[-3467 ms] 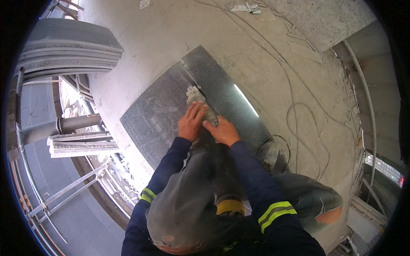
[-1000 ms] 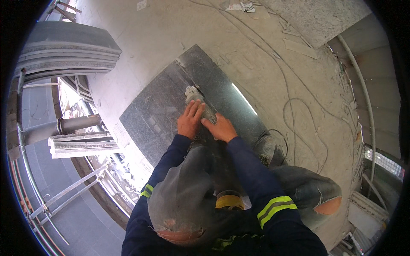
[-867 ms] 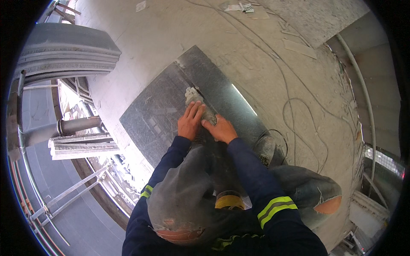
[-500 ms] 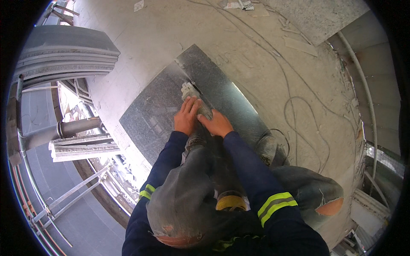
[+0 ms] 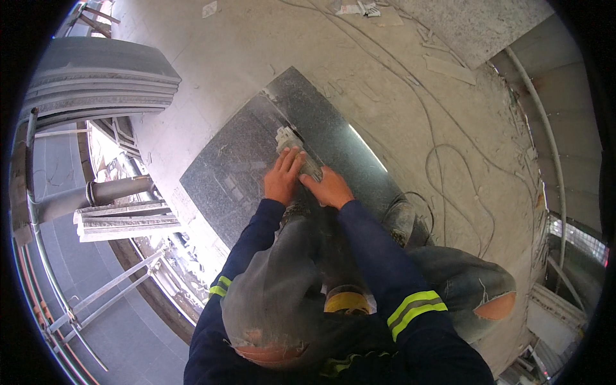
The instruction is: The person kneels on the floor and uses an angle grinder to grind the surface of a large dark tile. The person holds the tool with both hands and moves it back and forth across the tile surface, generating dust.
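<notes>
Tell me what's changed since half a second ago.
The power tool, with the left hand and right hand on it, has shifted slightly back toward the person and rightward. The pale dust ahead of it looks thinner. Nothing was taken hold of or let go. The dark slab and stacked slabs stayed put.

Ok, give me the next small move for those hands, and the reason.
Probably ease the tool slightly along the line in the slab: the left hand and right hand both hold it, and its head sits at that line, which runs to the slab's far edge.
</notes>
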